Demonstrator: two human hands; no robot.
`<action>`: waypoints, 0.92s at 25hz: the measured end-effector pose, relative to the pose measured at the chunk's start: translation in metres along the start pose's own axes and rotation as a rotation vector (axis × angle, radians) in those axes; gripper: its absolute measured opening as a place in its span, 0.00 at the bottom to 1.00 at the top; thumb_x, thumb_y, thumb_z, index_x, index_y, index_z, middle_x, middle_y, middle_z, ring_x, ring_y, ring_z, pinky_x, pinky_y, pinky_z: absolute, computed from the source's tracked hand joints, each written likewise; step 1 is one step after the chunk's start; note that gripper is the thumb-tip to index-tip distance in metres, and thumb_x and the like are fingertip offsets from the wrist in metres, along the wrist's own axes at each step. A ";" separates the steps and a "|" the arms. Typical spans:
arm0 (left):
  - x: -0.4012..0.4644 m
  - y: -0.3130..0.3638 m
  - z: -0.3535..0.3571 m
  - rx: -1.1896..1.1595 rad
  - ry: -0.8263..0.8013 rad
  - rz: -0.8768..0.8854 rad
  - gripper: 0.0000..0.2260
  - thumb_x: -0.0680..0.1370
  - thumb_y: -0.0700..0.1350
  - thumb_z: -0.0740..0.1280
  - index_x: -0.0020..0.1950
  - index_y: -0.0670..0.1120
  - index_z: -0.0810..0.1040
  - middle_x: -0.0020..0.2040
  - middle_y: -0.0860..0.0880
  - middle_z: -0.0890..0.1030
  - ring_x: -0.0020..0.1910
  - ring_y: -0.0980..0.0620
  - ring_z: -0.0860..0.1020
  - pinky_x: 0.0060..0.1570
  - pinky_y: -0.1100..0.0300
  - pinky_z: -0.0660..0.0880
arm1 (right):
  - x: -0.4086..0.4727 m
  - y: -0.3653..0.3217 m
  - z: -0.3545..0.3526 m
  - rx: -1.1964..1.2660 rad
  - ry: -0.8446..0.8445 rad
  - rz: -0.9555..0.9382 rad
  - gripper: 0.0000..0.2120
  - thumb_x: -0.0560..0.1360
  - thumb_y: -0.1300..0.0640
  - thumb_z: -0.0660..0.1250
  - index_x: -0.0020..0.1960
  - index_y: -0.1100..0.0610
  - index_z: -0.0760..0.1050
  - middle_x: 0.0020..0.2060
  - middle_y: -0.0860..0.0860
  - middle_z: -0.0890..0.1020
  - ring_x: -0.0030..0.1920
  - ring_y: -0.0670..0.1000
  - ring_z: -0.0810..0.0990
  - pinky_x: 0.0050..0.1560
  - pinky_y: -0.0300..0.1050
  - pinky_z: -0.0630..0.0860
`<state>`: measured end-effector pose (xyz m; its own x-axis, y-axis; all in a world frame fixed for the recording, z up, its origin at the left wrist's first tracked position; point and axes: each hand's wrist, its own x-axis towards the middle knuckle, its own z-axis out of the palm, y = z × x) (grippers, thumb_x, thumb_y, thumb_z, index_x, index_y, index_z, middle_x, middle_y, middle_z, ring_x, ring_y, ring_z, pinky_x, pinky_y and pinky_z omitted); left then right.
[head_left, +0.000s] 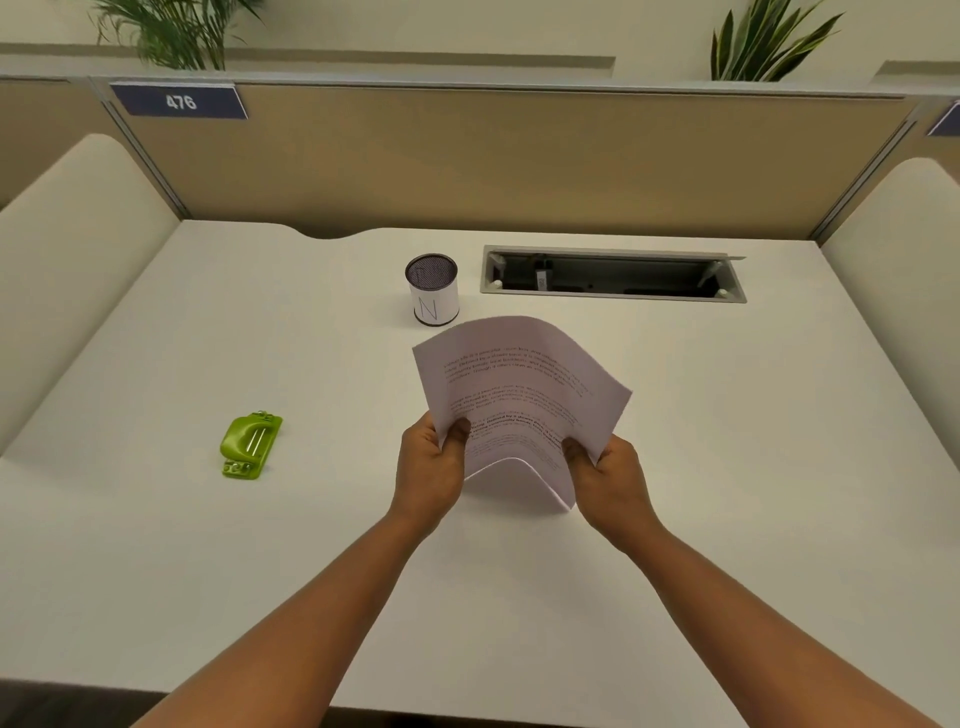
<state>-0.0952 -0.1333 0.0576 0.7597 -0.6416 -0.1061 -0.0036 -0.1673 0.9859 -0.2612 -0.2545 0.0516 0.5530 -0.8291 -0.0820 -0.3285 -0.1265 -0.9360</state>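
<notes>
A white sheet of paper with printed text is held above the middle of the white desk. My left hand pinches its near left edge, thumb on top. At the near right edge my right hand pinches it the same way. The paper bows upward between the two hands, and its near edge arches off the desk. A green hole punch lies on the desk to the left, apart from both hands.
A mesh pen cup with a white label marked N stands just beyond the paper. An open cable tray slot is set into the desk at the back right. Beige partitions close off the back and sides.
</notes>
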 end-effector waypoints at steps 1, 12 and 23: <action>0.002 0.000 -0.002 -0.002 0.003 -0.003 0.11 0.84 0.42 0.63 0.54 0.57 0.81 0.48 0.63 0.86 0.48 0.61 0.84 0.41 0.67 0.81 | 0.001 -0.003 -0.002 0.023 -0.002 -0.003 0.12 0.82 0.60 0.62 0.48 0.47 0.81 0.44 0.49 0.86 0.45 0.52 0.83 0.46 0.56 0.82; 0.030 0.006 -0.074 0.122 -0.178 -0.178 0.11 0.83 0.40 0.65 0.55 0.55 0.81 0.50 0.54 0.88 0.46 0.54 0.87 0.47 0.53 0.84 | 0.021 -0.009 0.008 0.325 -0.273 0.294 0.09 0.82 0.63 0.66 0.59 0.58 0.82 0.50 0.54 0.89 0.51 0.57 0.88 0.50 0.53 0.85; 0.045 -0.019 -0.132 0.189 -0.170 -0.311 0.11 0.81 0.38 0.68 0.62 0.49 0.80 0.54 0.51 0.86 0.51 0.50 0.86 0.50 0.53 0.83 | 0.037 -0.003 0.068 0.319 -0.324 0.471 0.07 0.82 0.61 0.66 0.55 0.61 0.82 0.49 0.56 0.89 0.48 0.57 0.89 0.49 0.53 0.85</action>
<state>0.0251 -0.0606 0.0511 0.6252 -0.6504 -0.4314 0.0778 -0.4981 0.8636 -0.1879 -0.2477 0.0281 0.6246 -0.5442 -0.5602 -0.3762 0.4189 -0.8264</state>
